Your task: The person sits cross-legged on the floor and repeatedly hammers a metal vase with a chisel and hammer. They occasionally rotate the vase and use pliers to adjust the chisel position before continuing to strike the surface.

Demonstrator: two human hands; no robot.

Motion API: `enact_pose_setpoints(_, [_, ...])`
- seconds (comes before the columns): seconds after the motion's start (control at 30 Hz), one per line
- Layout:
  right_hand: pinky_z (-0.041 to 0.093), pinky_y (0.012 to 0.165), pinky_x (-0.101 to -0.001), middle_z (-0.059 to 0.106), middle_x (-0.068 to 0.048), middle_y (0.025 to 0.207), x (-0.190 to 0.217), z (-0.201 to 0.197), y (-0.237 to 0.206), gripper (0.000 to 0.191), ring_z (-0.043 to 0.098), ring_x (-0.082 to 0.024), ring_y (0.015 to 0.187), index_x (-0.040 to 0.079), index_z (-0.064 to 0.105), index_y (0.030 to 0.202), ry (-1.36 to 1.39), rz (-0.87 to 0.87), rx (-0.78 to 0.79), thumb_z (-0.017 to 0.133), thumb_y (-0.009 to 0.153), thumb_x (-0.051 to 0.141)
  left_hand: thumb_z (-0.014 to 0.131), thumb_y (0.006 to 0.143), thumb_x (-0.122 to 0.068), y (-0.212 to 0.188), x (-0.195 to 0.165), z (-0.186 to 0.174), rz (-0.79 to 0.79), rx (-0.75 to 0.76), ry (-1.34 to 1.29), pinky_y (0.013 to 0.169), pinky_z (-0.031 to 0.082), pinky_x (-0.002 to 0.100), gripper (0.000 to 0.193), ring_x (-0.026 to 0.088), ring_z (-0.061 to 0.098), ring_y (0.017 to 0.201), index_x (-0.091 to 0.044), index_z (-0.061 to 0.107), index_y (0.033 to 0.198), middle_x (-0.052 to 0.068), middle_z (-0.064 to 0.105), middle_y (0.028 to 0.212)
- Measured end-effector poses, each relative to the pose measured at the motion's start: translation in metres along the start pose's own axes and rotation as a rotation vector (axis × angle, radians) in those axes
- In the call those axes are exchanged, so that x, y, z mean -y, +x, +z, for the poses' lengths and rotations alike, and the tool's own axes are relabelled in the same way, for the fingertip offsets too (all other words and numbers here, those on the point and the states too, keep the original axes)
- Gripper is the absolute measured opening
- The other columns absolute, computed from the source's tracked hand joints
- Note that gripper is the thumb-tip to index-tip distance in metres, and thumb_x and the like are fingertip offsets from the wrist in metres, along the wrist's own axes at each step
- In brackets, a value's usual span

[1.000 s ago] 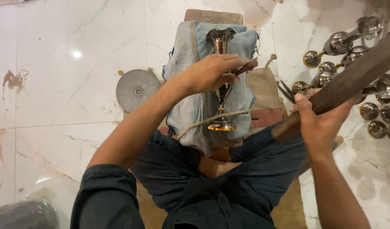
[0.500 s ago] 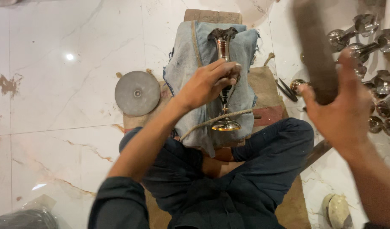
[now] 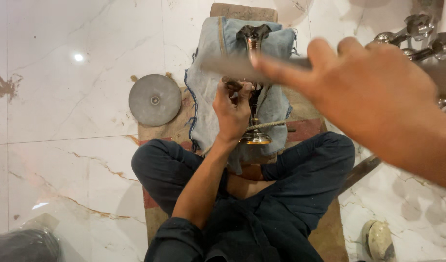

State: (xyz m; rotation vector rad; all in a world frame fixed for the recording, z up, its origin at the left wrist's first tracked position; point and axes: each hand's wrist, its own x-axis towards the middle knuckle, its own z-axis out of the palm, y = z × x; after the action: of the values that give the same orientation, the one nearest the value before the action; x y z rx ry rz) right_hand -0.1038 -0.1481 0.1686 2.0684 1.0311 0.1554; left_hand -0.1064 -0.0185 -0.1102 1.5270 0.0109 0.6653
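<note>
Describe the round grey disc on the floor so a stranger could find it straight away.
Start at the faded blue denim cloth draped over the block in front of the seated person. Just beside it on the white marble floor lies the flat round grey metal disc. Unlike the shiny brass pieces opposite, it is dull, flat and has a small centre hole.

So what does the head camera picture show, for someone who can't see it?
A person sits cross-legged on a marble floor, their left hand steadying a brass stemmed piece that lies on a blue denim cloth. Their right hand, raised near the camera, swings a blurred stick-like tool. A grey disc lies to the left.
</note>
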Motion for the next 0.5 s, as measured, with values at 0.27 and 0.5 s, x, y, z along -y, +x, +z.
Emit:
enact_pose_setpoints(0.27, [0.055,0.053,-0.0253,0.061,-0.005,0.088,0.004,0.008,-0.010,0.087,0.063,-0.014,0.063,0.038,0.012,0.169,-0.044,0.031,0.082,0.059,0.099,0.016,0.070,0.103,-0.006,0.003,0.000,-0.003,0.036,0.015,-0.005,0.075,0.058,0.029,0.020,0.015,0.071,0.085,-0.002,0.056,0.116,0.008,0.070,0.097])
enact_pose_setpoints(0.5, [0.055,0.050,-0.0266,0.061,-0.007,0.089,0.011,0.071,-0.025,0.085,0.064,-0.016,0.066,0.039,0.017,0.167,0.180,0.132,0.094,0.060,0.099,0.013,0.068,0.105,-0.008,0.011,-0.004,-0.004,0.029,0.007,-0.109,0.077,0.061,0.029,0.028,0.015,0.073,0.090,-0.004,0.049,0.125,0.007,0.072,0.101])
